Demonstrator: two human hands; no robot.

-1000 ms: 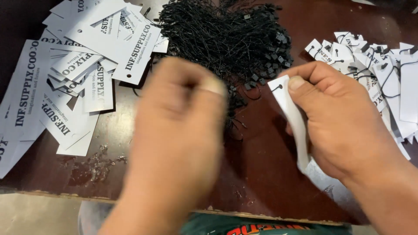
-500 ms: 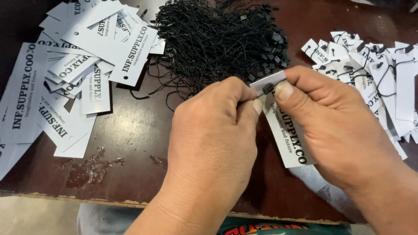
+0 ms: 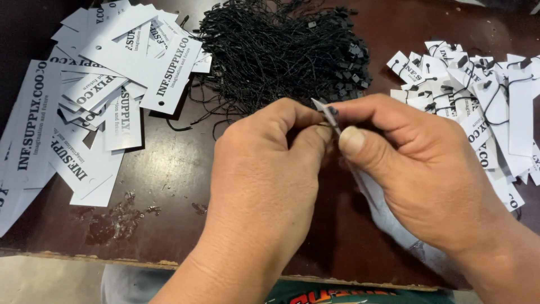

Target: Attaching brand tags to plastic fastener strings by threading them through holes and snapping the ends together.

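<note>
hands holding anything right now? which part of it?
Right hand pinches a white paper tag at its top end, near the hole, between thumb and forefinger. Left hand fingertips meet that same end; whether it holds a string is hidden.

Dark reddish-brown table filling nearly the whole view, glossy top catching soft light. Scuffed, flaky patch near table's front edge, left part. Front edge worn and chipped, pale wood showing. Below that edge, plain beige floor. Beyond table's far left corner, deep shadow.
</note>
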